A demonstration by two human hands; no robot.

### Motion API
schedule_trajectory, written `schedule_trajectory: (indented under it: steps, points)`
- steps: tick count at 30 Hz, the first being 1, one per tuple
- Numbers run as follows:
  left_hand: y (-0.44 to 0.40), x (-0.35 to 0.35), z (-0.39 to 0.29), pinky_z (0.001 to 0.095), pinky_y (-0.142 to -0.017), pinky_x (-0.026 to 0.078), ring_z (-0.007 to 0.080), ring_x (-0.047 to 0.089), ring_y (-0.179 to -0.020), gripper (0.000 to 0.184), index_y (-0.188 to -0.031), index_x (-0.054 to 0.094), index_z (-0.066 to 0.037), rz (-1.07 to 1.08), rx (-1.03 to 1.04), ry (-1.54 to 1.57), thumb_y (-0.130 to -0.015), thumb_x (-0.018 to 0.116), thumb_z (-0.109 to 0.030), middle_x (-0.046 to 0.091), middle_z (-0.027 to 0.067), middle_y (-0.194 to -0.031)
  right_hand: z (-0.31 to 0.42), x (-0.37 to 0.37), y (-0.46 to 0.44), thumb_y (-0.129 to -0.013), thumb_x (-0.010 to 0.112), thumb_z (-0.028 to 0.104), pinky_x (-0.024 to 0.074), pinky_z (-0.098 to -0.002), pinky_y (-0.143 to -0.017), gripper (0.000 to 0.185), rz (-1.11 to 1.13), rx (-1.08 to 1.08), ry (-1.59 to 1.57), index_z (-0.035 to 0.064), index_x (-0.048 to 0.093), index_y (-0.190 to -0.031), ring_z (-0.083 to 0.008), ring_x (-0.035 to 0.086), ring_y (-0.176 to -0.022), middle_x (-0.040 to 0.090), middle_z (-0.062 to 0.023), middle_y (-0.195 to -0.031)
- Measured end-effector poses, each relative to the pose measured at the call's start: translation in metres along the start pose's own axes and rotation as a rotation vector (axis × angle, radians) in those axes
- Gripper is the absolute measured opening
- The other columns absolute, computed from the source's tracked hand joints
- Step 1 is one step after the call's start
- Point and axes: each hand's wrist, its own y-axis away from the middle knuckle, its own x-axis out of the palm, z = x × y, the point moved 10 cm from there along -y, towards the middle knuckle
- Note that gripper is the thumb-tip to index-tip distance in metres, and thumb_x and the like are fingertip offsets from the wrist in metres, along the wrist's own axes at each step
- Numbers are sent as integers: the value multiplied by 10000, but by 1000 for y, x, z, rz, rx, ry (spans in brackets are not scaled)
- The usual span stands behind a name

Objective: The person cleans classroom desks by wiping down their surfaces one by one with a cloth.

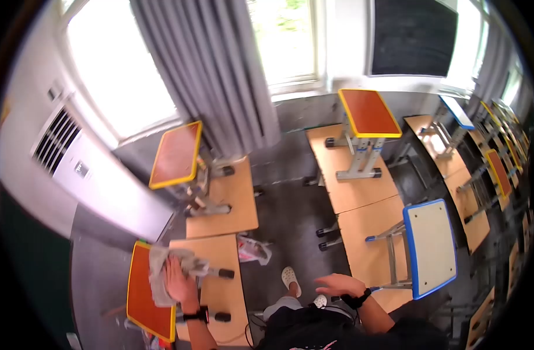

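My left hand [179,286] presses a crumpled beige cloth [160,283] against an orange stool seat [147,300] with a yellow rim. The cloth hangs over the seat's edge near the grey metal legs, and the palm side of this hand is hidden. That stool stands at the near end of a light wooden desk [223,259]. My right hand [341,284] is held in the air with its fingers stretched out and nothing in it. Closest to it is the desk [360,256] on the right, where a cream stool seat with a blue rim [433,248] is tilted on its side.
Another stool [178,154] rests on the far left desk, and one more [369,114] on the middle row. A plastic bag [253,251] hangs by the left desk, beside the aisle floor [287,233]. An air conditioner [98,169] stands left. More desks and stools fill the right.
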Motion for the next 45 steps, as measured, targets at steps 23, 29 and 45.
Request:
schedule_trajectory:
  steps: [23, 29, 45]
  points:
    - [-110, 43, -390, 530, -1226, 286, 442, 394, -1475, 727, -1497, 458, 5, 612, 767, 1256, -801, 668, 28, 467, 209, -1568, 15, -198, -113, -1059, 519, 43, 401, -373, -1186, 575, -760, -211, -1377, 23, 300, -1590, -229, 466, -1433, 449, -125, -1578]
    - [-144, 46, -467, 510, -1205, 328, 455, 425, -1437, 721, -1495, 450, 28, 715, 1061, 1189, -870, 777, -127, 464, 267, -1538, 11, -305, -82, -1120, 412, 248, 408, -388, -1187, 510, -839, -572, -1720, 44, 350, -1584, -242, 494, -1417, 481, -126, -1558]
    - [-291, 165, -559, 284, -762, 539, 115, 653, -854, 191, -1111, 655, 28, 918, 327, 1304, -977, 695, -103, 720, 62, -943, -37, -401, -89, -976, 672, 483, 339, -385, -1223, 888, -628, -801, -1680, 50, 255, -1629, -244, 408, -1477, 356, -134, -1626]
